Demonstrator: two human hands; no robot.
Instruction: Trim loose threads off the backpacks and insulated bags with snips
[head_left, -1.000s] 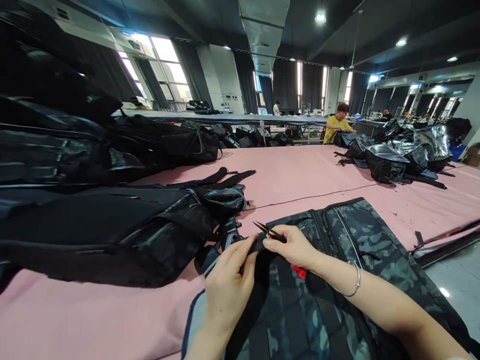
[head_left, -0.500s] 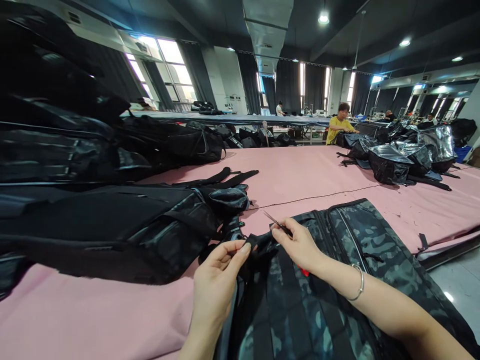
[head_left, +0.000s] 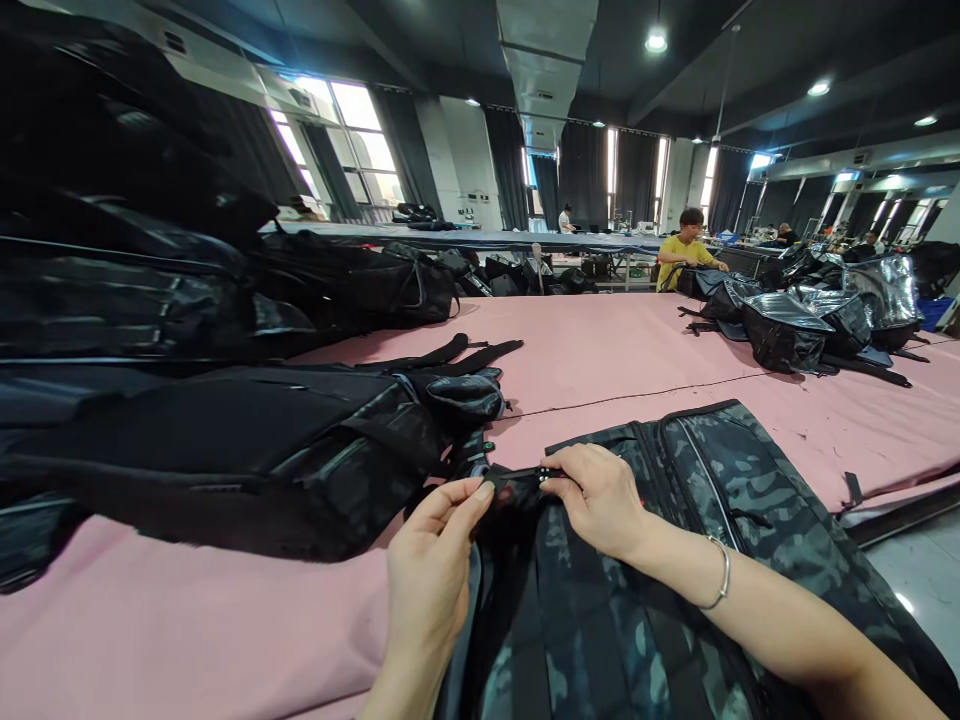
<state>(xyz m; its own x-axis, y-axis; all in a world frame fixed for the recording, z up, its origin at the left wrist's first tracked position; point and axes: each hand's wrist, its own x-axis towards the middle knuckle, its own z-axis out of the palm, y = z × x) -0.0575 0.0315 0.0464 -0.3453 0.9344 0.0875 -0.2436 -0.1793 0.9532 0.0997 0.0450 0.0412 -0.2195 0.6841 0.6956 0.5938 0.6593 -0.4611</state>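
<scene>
A dark camouflage bag (head_left: 600,620) lies in front of me on the pink-covered table (head_left: 585,340). My left hand (head_left: 442,530) pinches a piece of black fabric (head_left: 499,485) at the bag's upper left edge between thumb and fingers. Just to its right, my right hand (head_left: 600,495), with a silver bracelet on the wrist, has its fingers closed around the dark handle end of a small pointed tool (head_left: 529,473). The tool's blades point left and meet the black fabric close to my left fingertips.
Black bags (head_left: 225,450) are heaped high along the left side. Silver-lined bags (head_left: 795,320) lie at the far right. Behind them a person in a yellow top (head_left: 682,252) handles a dark bag. Long benches stand farther back.
My right hand has turned, so that the tool, which pointed up and left, now lies nearly level against the fabric. My left hand keeps its pinch. The view has shifted slightly.
</scene>
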